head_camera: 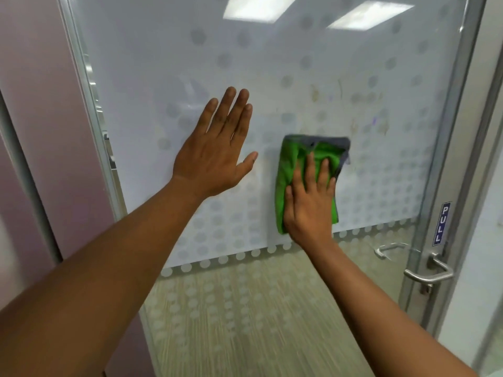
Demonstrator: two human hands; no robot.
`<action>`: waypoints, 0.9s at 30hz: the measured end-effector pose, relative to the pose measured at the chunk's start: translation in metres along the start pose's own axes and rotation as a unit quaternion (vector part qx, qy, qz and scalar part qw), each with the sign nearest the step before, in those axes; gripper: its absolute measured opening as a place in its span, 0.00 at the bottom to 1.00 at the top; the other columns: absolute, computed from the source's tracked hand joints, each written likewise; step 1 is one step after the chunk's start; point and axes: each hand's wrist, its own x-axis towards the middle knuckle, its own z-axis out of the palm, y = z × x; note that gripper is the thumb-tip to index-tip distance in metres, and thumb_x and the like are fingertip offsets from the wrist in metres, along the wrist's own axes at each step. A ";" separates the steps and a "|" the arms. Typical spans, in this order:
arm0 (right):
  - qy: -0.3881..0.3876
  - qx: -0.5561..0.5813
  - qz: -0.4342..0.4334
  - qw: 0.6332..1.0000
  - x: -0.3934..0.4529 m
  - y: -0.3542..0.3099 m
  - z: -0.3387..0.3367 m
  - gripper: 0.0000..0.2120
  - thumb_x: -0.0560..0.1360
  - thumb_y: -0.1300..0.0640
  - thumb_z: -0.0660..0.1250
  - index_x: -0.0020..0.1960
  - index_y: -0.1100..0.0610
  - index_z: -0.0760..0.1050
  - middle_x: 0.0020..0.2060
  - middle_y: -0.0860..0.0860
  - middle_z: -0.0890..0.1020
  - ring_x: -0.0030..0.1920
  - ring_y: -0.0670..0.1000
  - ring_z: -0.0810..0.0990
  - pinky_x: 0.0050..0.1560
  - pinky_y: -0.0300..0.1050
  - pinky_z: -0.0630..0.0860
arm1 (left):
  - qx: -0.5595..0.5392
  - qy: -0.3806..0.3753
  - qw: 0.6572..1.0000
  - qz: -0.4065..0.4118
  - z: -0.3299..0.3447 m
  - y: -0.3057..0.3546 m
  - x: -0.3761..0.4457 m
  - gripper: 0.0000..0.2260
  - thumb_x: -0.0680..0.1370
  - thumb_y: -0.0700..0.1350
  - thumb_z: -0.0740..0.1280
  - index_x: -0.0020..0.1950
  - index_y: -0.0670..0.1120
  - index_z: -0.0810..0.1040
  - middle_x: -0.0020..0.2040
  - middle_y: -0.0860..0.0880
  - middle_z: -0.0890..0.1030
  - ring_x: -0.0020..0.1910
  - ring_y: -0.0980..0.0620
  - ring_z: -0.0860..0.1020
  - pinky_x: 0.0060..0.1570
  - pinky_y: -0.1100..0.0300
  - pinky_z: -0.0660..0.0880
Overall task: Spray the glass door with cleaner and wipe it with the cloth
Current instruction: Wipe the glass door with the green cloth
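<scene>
A frosted glass door (272,63) with a dotted pattern fills the view. My left hand (215,153) lies flat on the glass, fingers spread, holding nothing. To its right, my right hand (310,205) presses a folded green cloth (290,170) with a grey edge against the glass at mid height. Faint smudges and marks show on the glass above and right of the cloth. No spray bottle is in view.
The door's metal frame (446,159) runs down the right side, with a blue PULL sign (441,223) and a silver lever handle (430,276) below it. A mauve wall (40,104) stands at the left. Clear lower glass shows a light floor (245,322).
</scene>
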 end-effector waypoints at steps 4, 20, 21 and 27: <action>0.021 0.036 0.033 0.999 0.040 -0.019 -0.009 0.27 0.84 0.50 0.51 0.81 0.52 0.51 0.81 0.55 0.49 0.80 0.64 0.41 0.75 0.68 0.40 | -0.005 -0.008 1.000 0.000 0.000 0.001 0.000 0.35 0.84 0.61 0.42 0.82 0.38 0.44 0.83 0.38 0.46 0.82 0.38 0.46 0.81 0.43 0.47; 0.007 -0.016 -0.017 1.000 0.062 -0.037 -0.024 0.29 0.80 0.52 0.54 0.81 0.51 0.53 0.81 0.54 0.52 0.80 0.65 0.45 0.76 0.69 0.48 | 0.002 0.002 1.000 -0.008 0.002 0.001 -0.001 0.34 0.82 0.57 0.47 0.82 0.38 0.46 0.83 0.38 0.48 0.82 0.39 0.48 0.81 0.45 0.47; 0.015 -0.008 0.004 1.000 0.062 -0.041 -0.023 0.29 0.80 0.53 0.53 0.81 0.51 0.53 0.81 0.55 0.52 0.80 0.65 0.45 0.76 0.69 0.48 | 0.003 0.003 1.000 -0.008 0.003 0.001 -0.001 0.34 0.82 0.57 0.47 0.83 0.38 0.46 0.83 0.38 0.48 0.82 0.39 0.48 0.81 0.45 0.47; 0.013 -0.031 -0.022 0.999 0.068 -0.046 -0.024 0.30 0.79 0.52 0.54 0.80 0.50 0.54 0.81 0.54 0.53 0.80 0.65 0.47 0.75 0.71 0.49 | -0.002 0.010 1.000 -0.016 0.003 0.002 -0.001 0.34 0.82 0.57 0.47 0.82 0.38 0.47 0.83 0.38 0.49 0.82 0.39 0.49 0.81 0.45 0.48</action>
